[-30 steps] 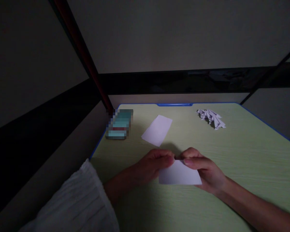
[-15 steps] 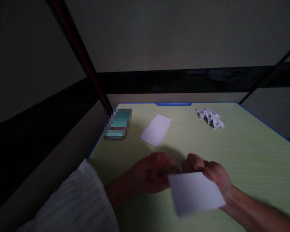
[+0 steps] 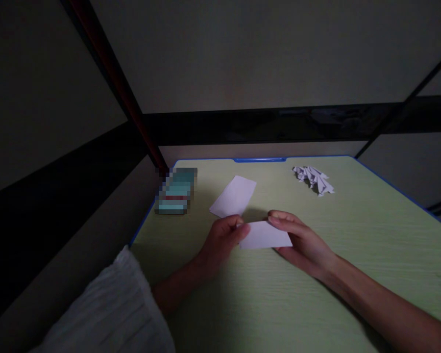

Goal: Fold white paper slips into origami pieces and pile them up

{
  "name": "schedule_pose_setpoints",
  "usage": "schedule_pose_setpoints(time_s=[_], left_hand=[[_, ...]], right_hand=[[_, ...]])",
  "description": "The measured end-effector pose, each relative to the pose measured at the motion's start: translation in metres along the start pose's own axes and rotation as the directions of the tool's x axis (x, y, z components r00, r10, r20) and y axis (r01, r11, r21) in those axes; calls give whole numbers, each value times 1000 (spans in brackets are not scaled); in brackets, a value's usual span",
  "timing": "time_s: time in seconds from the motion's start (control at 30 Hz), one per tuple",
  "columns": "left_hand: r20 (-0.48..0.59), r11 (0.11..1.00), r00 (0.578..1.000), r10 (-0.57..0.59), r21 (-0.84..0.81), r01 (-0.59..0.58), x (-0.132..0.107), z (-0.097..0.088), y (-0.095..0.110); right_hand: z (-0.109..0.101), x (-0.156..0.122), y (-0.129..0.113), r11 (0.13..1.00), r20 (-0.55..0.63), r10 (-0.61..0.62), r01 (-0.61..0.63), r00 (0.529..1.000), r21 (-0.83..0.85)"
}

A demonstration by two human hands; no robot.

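A small white sheet of paper (image 3: 264,235) is held above the table between both hands. My left hand (image 3: 222,240) pinches its left edge, thumb on top. At the upper right edge my right hand (image 3: 301,238) grips it, with the thumb on the near face and the other fingers behind. Whether the sheet is folded I cannot tell. Just beyond my left hand lies a white paper stack (image 3: 235,194), its near corner partly covered by the fingers.
Several folded white paper figures (image 3: 313,180) lie in a cluster at the back right. A pixelated greenish block (image 3: 177,191) rests at the back left. The light table (image 3: 371,235) has a blue rim, with dark-banded walls behind and left.
Both hands have moved up and away from me with the paper. My left hand now pinches its left edge, and the sheet is turned and looks shorter. The view has shifted slightly.
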State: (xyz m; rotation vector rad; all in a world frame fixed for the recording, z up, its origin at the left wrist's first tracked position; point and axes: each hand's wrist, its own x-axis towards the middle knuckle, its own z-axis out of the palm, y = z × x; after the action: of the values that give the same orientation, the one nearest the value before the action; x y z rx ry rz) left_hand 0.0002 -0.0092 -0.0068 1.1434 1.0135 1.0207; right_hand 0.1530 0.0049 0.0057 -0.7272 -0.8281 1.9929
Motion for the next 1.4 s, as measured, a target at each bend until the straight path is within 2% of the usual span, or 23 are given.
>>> schedule_pose_setpoints(time_s=[0.13,0.27,0.4,0.53,0.7,0.9,1.1,1.4], left_hand=[[-167,990,978,128,81,-116,3,-3,-1],[-228,966,945,232,167,-197,5,-5,-1],[-155,873,900,408,355,-335,2,-4,1],[-69,810,881,469,433,-397,-1,-2,2],[-70,803,889,453,466,-372,-1,-1,1],[-46,836,924,380,445,-322,-1,0,-1],[-48,920,965,258,316,-230,1,1,-5],[-5,986,988,155,65,-154,6,-2,-6]], right_hand=[[-1,1,4,993,72,-53,60,996,-104],[-4,4,9,984,12,-73,74,997,-164],[-5,6,9,984,-50,-70,61,996,-166],[-4,8,8,985,-54,-64,55,996,-165],[-5,9,9,973,-34,-88,78,996,-219],[-4,7,11,943,-12,-137,127,990,-307],[-3,6,11,943,26,-151,152,988,-296],[-7,8,14,921,20,-181,177,983,-347]])
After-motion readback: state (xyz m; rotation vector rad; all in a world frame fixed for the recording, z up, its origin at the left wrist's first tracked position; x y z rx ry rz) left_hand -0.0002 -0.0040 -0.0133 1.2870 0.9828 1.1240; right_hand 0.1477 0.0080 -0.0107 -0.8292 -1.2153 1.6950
